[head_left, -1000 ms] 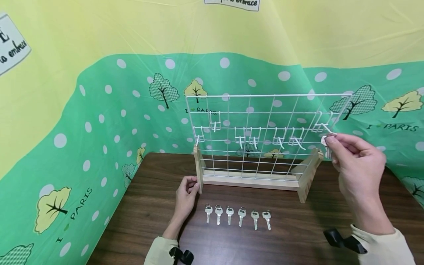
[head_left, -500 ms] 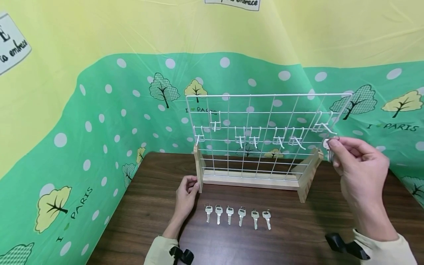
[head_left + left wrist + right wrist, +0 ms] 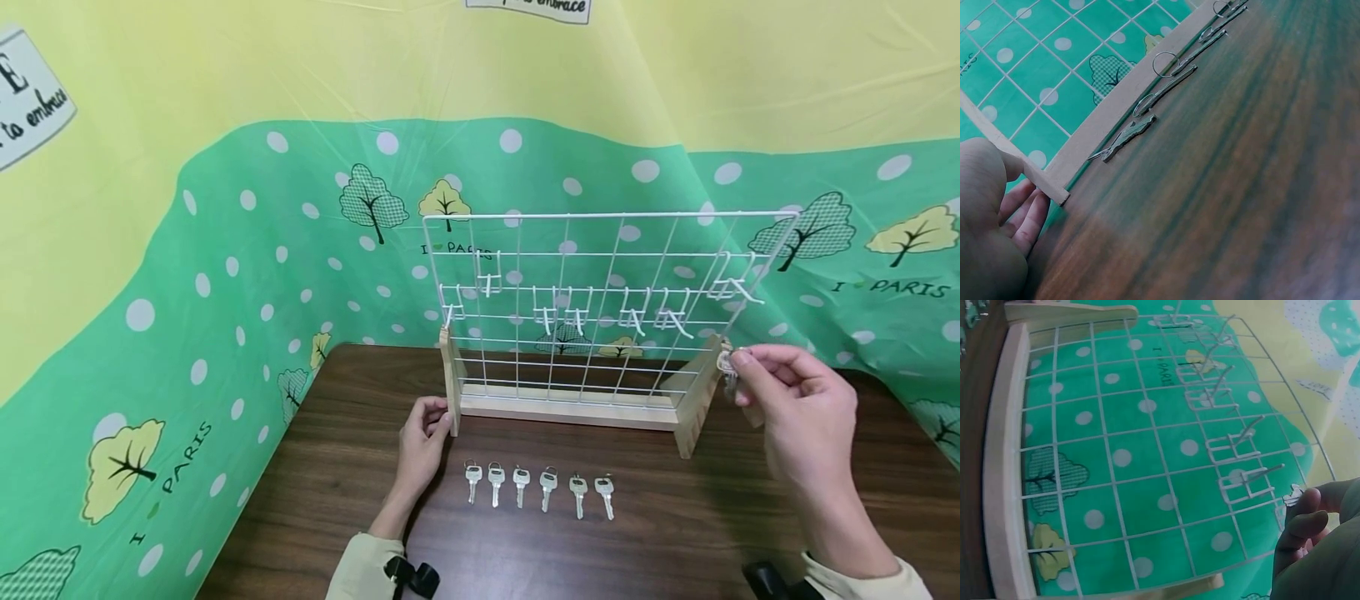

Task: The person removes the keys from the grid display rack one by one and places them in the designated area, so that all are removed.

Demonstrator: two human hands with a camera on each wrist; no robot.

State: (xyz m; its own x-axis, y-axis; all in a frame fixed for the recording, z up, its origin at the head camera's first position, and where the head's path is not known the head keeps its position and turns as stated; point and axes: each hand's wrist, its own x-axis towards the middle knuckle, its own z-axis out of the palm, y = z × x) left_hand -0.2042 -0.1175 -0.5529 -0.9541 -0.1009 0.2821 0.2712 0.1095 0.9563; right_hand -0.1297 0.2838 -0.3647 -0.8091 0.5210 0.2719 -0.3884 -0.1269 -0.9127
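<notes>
My right hand [image 3: 810, 425] pinches a small silver key [image 3: 725, 365] between thumb and finger, beside the right wooden leg [image 3: 699, 400] of a white wire grid rack. In the right wrist view part of the key [image 3: 1293, 497] shows at the fingertips. My left hand [image 3: 420, 442] grips the rack's left wooden leg [image 3: 450, 379] near its foot, thumb on one side and fingers on the other. Several white hooks, among them a right-hand hook [image 3: 738, 289], hang on the grid at differing heights. No keys hang on them.
Several silver keys with rings, one of them a middle key [image 3: 548, 483], lie in a row on the dark wooden table [image 3: 517, 558] in front of the rack. Behind stands a green and yellow printed cloth [image 3: 247, 250].
My right hand has come down with the key, from just below the right-hand hook to beside the right wooden leg. The left hand keeps its place on the left leg.
</notes>
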